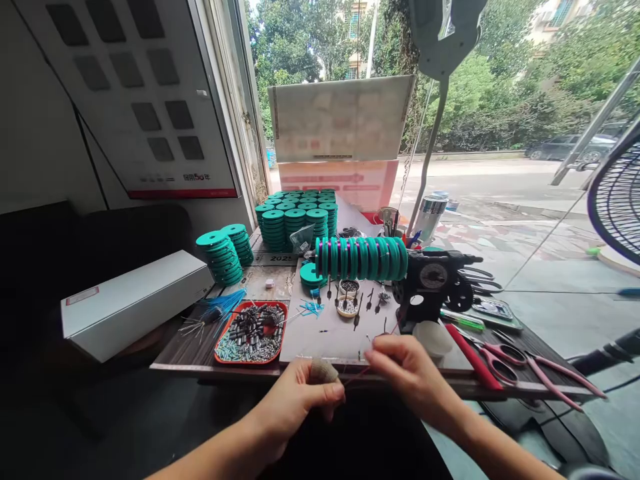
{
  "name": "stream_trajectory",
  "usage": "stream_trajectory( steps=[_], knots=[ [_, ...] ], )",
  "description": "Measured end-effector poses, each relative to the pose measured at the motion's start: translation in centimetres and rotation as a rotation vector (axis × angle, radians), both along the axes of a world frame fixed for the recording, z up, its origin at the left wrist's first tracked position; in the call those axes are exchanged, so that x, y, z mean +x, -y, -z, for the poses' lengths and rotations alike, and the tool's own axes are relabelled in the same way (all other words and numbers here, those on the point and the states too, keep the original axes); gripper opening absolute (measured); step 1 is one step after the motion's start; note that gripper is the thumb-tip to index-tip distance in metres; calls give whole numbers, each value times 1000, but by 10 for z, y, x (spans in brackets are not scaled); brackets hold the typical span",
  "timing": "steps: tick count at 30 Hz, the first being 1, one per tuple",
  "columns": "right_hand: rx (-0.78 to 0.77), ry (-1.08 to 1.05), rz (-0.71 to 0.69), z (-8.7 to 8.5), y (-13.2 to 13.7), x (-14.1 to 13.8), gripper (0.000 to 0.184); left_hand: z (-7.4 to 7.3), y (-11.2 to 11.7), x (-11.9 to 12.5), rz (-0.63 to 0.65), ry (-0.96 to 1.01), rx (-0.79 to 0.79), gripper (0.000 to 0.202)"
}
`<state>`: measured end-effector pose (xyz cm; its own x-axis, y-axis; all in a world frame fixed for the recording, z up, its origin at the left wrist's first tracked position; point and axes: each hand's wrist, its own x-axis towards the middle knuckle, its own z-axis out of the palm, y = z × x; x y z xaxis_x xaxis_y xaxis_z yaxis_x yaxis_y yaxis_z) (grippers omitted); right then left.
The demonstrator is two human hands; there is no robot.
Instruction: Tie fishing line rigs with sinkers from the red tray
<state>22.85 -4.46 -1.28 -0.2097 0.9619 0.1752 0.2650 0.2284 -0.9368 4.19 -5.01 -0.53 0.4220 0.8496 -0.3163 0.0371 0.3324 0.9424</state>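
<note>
My left hand [310, 397] is closed in a pinch in front of the table edge, a tan wrap covering its index finger. A thin red line [356, 377] runs from its fingertips to my right hand [400, 365], whose thumb and finger are also pinched together. Just beyond the hands lies a light work board [305, 340] with several small dark pieces, a dish of white beads [347, 307] and a cup of dark beads [349, 287]. Above the board, a row of green spools [361, 259] sits on the shaft of a black winder [433, 283].
Left of the board stands an orange-rimmed tray [216, 352] of small metal parts, near a long white box [135, 300]. Stacked green spools [295, 223] fill the back. Pink-handled scissors [500, 367], a red bar [473, 357] and a fan [617, 193] are on the right.
</note>
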Motion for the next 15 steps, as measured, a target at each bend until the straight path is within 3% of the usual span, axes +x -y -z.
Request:
stream_trajectory(
  steps=[3,8,10,15],
  knots=[
    [-72,-132,141,0,-6,5,45,-4,2,-1,-22,26,-10,23],
    [-28,-90,198,3,-5,7,45,3,6,-2,-41,72,2,25],
    [94,98,156,-5,1,3,44,15,8,-3,-99,85,11,28],
    [645,709,28,-42,-9,-37,17,45,15,3,-205,128,42,27]
  ],
)
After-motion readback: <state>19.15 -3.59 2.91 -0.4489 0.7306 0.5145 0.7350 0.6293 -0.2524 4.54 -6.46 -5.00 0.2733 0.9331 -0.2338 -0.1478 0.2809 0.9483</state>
